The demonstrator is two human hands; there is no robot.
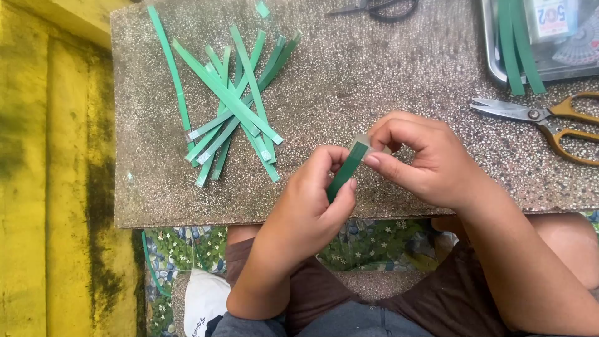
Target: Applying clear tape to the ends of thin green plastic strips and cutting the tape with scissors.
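**Both hands on one green strip above the desk edge**

The left hand (312, 200) is closed around a green strip (345, 171), thumb and fingers pinching its lower part. The right hand (424, 159) is curled over the strip's upper end, its fingertips pinched there on a small pale, clear bit; what that bit is cannot be told. The strip's long axis runs on a slant, from lower left by the left thumb to upper right under the right fingers. It is held just above the near edge of the speckled stone desk (374, 68).

To the left on the desk lies a loose pile of green strips (237, 106), crossing one another. At the right lie scissors with yellow handles (549, 122), blades pointing left. A metal tray (499, 68) sits at the top right corner with two more green strips hanging over its rim. Dark scissors (377, 9) lie at the top edge.
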